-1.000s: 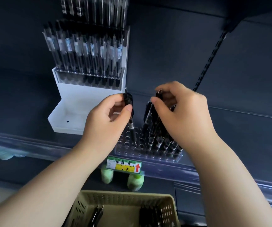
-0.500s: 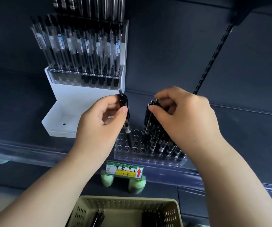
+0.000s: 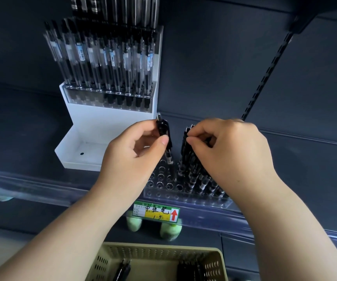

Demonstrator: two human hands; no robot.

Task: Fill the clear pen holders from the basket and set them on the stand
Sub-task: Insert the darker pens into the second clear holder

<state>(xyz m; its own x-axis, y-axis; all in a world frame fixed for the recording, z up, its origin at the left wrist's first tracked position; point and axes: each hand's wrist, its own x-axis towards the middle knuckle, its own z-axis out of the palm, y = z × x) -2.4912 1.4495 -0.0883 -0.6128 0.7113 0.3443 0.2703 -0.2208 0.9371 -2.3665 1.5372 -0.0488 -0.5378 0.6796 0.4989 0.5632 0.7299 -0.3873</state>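
I had my left hand (image 3: 135, 157) pinching one black pen (image 3: 164, 138) by its top, its tip low over the clear holder (image 3: 163, 180) on the shelf. My right hand (image 3: 226, 151) was closed on a bunch of pens (image 3: 192, 169) already standing in the holder's right half. To do this well, I judged, I should keep the pen upright, line its tip with a free hole, then press straight down. The basket (image 3: 159, 258) sat near me, the white stand (image 3: 94, 142) at far left.
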